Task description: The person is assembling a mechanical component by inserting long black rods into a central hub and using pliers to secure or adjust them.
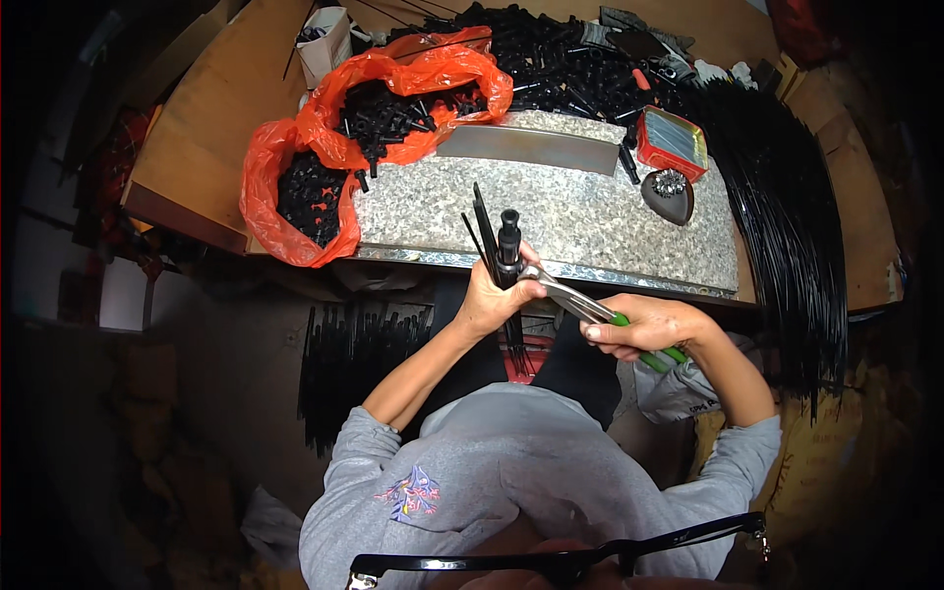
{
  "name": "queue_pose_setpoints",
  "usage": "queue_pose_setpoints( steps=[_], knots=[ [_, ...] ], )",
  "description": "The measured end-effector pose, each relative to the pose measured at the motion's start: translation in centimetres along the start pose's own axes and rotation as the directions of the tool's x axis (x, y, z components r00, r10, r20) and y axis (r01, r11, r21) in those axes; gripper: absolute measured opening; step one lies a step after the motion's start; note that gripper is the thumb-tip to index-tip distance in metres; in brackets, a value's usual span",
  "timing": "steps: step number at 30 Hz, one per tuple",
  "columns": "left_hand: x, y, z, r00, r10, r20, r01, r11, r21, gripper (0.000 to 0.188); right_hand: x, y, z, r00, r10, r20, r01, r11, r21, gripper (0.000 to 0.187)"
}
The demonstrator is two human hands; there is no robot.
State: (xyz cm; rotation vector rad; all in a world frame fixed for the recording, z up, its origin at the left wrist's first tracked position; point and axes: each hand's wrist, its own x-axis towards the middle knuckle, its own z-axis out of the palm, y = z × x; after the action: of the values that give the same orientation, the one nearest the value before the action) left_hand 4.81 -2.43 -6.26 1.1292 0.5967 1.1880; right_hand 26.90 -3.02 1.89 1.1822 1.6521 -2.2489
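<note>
Just off the front edge of the speckled stone slab point(629, 241), my left hand point(482, 305) is closed around a black cylindrical fitting point(508, 236) and a few thin black rods point(482, 218). The fitting points up and away from me; rod ends also show below the hand. My right hand point(649, 323) grips green-handled pliers point(582, 305). The pliers' metal head reaches the left hand's thumb, beside the fitting. What the jaws touch is hidden by the fingers.
Orange plastic bags point(258, 187) of small black parts stand at the slab's left. A metal plate point(526, 147) lies across its back, near a red tin point(673, 145) and a dark dish point(669, 200). Long black rods point(787, 226) drape over the right side; more rods point(359, 359) stand below left.
</note>
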Motion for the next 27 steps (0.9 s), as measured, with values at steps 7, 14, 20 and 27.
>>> queue_pose_setpoints(
  steps=[7, 14, 20, 27],
  knots=[
    [0.2, 0.8, 2.3, 0.972, -0.023, -0.234, 0.053, 0.991, 0.121, 0.025, 0.7, 4.2, -3.2, 0.841, -0.436, -0.321, 0.251, 0.839, -0.483, 0.023],
    [-3.9, 5.7, 3.2, 0.833, 0.346, -0.432, -0.251, 0.932, 0.262, 0.011, 1.7, 7.5, -4.3, 0.261, -0.524, -0.811, -0.48, 0.659, -0.58, 0.039],
    [-5.0, 9.6, -0.1, 0.638, 0.306, -0.706, -0.432, 0.902, 0.0, 0.032, -1.8, 4.7, 5.5, 0.812, -0.531, -0.243, 0.328, 0.759, -0.562, 0.03],
    [-5.5, 2.0, -0.1, 0.805, -0.276, -0.525, -0.191, 0.717, -0.67, 0.019, -2.8, 6.9, 8.2, 0.251, -0.627, -0.737, 0.803, 0.56, -0.204, 0.075]
  ],
)
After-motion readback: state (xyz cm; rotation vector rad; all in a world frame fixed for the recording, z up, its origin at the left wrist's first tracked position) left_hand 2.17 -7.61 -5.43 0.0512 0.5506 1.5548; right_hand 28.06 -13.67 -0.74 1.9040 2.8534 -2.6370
